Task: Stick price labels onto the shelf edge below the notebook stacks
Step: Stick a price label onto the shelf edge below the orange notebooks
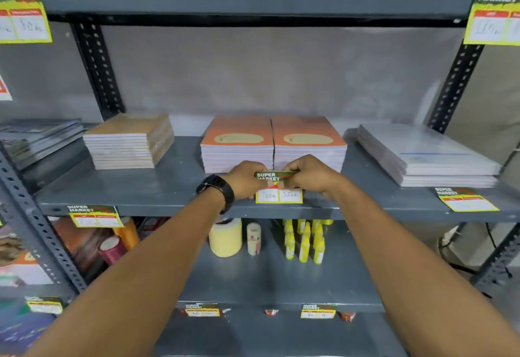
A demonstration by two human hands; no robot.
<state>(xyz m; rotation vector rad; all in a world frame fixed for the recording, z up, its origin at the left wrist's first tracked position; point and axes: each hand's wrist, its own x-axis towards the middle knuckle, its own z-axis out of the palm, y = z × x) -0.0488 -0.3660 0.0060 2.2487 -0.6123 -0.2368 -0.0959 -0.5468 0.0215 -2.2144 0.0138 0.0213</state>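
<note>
Pinching the price label [278,187] by its top corners, your left hand [246,179] and right hand [312,175] hold it just below the orange notebook stacks [273,142], at the shelf edge [168,211].

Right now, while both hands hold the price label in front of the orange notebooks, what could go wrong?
1. The price label is pinched only at its top by the left hand and right hand, so it may stick crooked on the shelf edge.
2. The hands sit close against the orange notebook stacks; a push could shift them.
</note>
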